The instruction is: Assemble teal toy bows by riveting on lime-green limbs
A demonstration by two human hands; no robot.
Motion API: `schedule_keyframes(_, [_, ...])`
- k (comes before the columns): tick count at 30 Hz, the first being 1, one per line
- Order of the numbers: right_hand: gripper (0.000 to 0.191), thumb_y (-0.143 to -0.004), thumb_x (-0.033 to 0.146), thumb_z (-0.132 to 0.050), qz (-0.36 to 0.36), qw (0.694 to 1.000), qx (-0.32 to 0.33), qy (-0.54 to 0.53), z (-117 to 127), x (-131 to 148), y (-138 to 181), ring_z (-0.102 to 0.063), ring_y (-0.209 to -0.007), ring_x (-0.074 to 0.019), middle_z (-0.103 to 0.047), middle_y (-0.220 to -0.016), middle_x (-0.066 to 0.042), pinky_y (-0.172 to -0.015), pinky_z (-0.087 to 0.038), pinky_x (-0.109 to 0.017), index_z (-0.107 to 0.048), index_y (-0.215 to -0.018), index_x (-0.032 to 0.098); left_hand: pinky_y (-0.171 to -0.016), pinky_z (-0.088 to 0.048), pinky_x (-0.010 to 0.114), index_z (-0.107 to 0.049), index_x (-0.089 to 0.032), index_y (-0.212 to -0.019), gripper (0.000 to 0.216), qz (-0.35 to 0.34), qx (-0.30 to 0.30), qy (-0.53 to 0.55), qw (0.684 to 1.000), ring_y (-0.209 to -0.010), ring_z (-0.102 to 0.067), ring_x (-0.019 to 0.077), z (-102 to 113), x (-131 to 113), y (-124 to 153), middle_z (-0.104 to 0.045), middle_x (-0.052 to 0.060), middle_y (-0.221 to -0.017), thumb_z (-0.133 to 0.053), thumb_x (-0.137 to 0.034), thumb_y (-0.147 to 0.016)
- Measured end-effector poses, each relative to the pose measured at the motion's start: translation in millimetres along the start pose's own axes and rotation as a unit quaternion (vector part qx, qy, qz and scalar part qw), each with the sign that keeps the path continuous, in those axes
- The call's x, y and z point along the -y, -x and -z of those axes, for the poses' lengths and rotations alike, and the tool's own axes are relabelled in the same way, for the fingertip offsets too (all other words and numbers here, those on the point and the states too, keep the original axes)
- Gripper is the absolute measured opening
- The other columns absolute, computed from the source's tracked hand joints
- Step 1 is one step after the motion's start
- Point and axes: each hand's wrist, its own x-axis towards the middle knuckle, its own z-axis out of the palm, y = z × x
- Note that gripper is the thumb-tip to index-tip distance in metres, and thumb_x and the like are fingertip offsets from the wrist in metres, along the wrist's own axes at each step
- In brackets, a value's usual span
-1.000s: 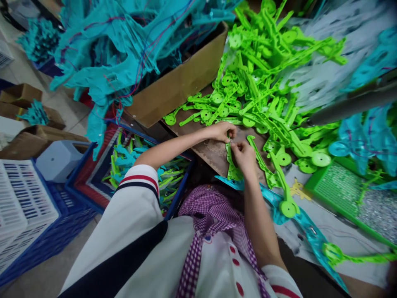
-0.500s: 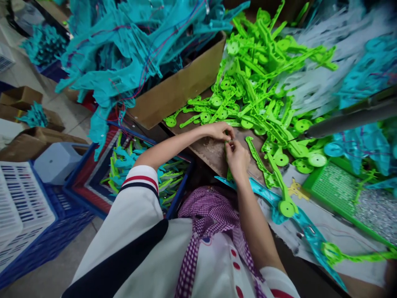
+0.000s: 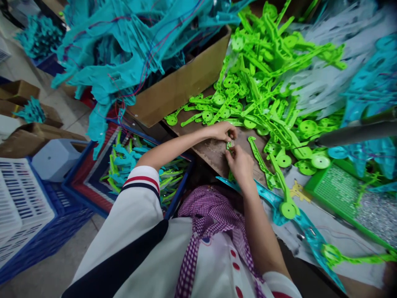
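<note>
My left hand (image 3: 223,131) and right hand (image 3: 240,163) meet at the near edge of the desk (image 3: 214,155), with the fingers of both pinched narrow on a green plastic piece (image 3: 230,145). Only a sliver of it shows between my fingertips. The rest runs under my right palm, so I cannot make out its shape.

A teal strip (image 3: 269,198) lies just right of my right wrist, and its near end is lost under my arm. Beyond my hands, a loose pile of green parts (image 3: 263,82) covers the far desk. A blurred grey rod (image 3: 356,133) crosses the right side and hides what is behind it.

Far left, a cardboard box (image 3: 180,89) overflows with teal parts (image 3: 124,45) tangled with red and blue wires. Below the desk on the left, a blue crate (image 3: 89,178) holds mixed green and teal parts, partly covered by my left arm. On the right, a green tray (image 3: 328,182), cut off by the frame, holds silvery bits (image 3: 372,211) too fine to identify.
</note>
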Motion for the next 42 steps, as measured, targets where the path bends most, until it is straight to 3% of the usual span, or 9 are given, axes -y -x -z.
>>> schedule_keyframes(4, [0.031, -0.096, 0.038, -0.048, -0.003, 0.999, -0.012, -0.050, 0.8, -6.3, -1.9, -0.066, -0.078, -0.0234, -0.075, -0.088, -0.011, -0.071, -0.040, -0.031, -0.070, -0.101, 0.016, -0.071, -0.050, 0.023, -0.076, -0.012, -0.083, 0.024, 0.012, 0.007, 0.015, 1.000, -0.064, -0.060, 0.0085, 2.1, -5.1, 0.6, -0.074, 0.002, -0.079, -0.073, 0.000, -0.062])
schedule_keyframes(11, [0.030, -0.097, 0.032, -0.048, 0.000, 0.999, 0.039, 0.037, -0.3, 1.3, -1.7, -0.070, -0.090, -0.0267, -0.077, -0.104, -0.013, -0.073, -0.040, -0.031, -0.072, -0.108, 0.018, -0.067, -0.049, 0.021, -0.075, -0.012, -0.082, 0.024, 0.016, 0.022, 0.030, 0.999, -0.062, -0.058, 0.0071, 4.2, -5.1, -1.0, -0.072, 0.001, -0.077, -0.076, -0.003, -0.060])
schedule_keyframes(20, [0.030, -0.099, 0.031, -0.044, 0.017, 0.993, 0.053, 0.104, -0.1, 1.3, 2.0, -0.070, -0.088, -0.0267, -0.075, -0.107, -0.016, -0.071, -0.040, -0.032, -0.069, -0.111, 0.019, -0.067, -0.047, 0.024, -0.076, -0.010, -0.092, 0.029, 0.002, 0.027, -0.027, 0.999, -0.065, -0.060, 0.0098, 4.1, -2.3, -0.7, -0.074, 0.005, -0.085, -0.078, -0.010, -0.063])
schedule_keyframes(23, [0.034, -0.099, 0.039, -0.047, 0.013, 0.998, 0.039, 0.043, 2.1, -3.9, 6.9, -0.069, -0.087, -0.0268, -0.075, -0.103, -0.015, -0.072, -0.043, -0.032, -0.069, -0.115, 0.017, -0.069, -0.048, 0.026, -0.076, -0.009, -0.093, 0.028, -0.015, 0.026, -0.029, 0.999, -0.069, -0.063, 0.0127, 3.1, 0.1, 0.6, -0.075, 0.007, -0.088, -0.078, -0.010, -0.065])
schedule_keyframes(27, [0.049, -0.098, 0.054, -0.042, -0.005, 0.991, 0.022, -0.134, 7.7, -20.8, 12.3, -0.067, -0.083, -0.0239, -0.074, -0.094, -0.012, -0.075, -0.047, -0.033, -0.068, -0.114, 0.016, -0.071, -0.049, 0.027, -0.076, -0.011, -0.092, 0.027, -0.030, 0.011, -0.036, 0.999, -0.071, -0.064, 0.0136, 0.4, 1.3, 2.8, -0.075, 0.007, -0.090, -0.078, -0.008, -0.065])
schedule_keyframes(30, [0.048, -0.097, 0.050, -0.036, -0.017, 0.967, 0.071, -0.242, 11.7, -36.3, 9.8, -0.066, -0.079, -0.0200, -0.074, -0.091, -0.009, -0.075, -0.049, -0.031, -0.070, -0.108, 0.018, -0.073, -0.049, 0.026, -0.076, -0.013, -0.092, 0.027, -0.026, 0.002, -0.039, 0.999, -0.072, -0.064, 0.0130, -1.0, 0.6, 4.0, -0.076, 0.006, -0.090, -0.078, -0.007, -0.065])
schedule_keyframes(35, [0.042, -0.082, 0.043, -0.059, -0.019, 0.940, 0.145, -0.309, 14.8, -49.3, -1.1, -0.068, -0.078, -0.0195, -0.076, -0.086, -0.007, -0.075, -0.051, -0.031, -0.070, -0.111, 0.015, -0.072, -0.049, 0.026, -0.076, -0.012, -0.091, 0.028, -0.009, 0.002, -0.032, 0.999, -0.072, -0.064, 0.0128, -1.5, -0.3, 3.6, -0.076, 0.005, -0.089, -0.078, -0.009, -0.064])
schedule_keyframes(38, [0.037, -0.079, 0.042, -0.064, -0.032, 0.950, 0.143, -0.275, 16.0, -47.4, -4.4, -0.067, -0.068, -0.0189, -0.073, -0.075, -0.006, -0.068, -0.049, -0.030, -0.069, -0.104, 0.014, -0.072, -0.049, 0.026, -0.075, -0.012, -0.088, 0.026, -0.007, 0.000, -0.025, 1.000, -0.070, -0.062, 0.0118, -2.0, -0.2, 2.2, -0.075, 0.004, -0.086, -0.078, -0.007, -0.063])
schedule_keyframes(42, [0.027, -0.087, 0.041, -0.061, 0.009, 0.984, 0.127, -0.128, 20.3, -41.7, -1.3, -0.066, -0.067, -0.0195, -0.074, -0.075, -0.007, -0.066, -0.045, -0.030, -0.071, -0.091, 0.017, -0.071, -0.048, 0.026, -0.074, -0.012, -0.083, 0.024, -0.016, -0.008, -0.018, 1.000, -0.067, -0.060, 0.0112, -2.4, 0.0, 0.8, -0.073, 0.003, -0.082, -0.078, -0.005, -0.061])
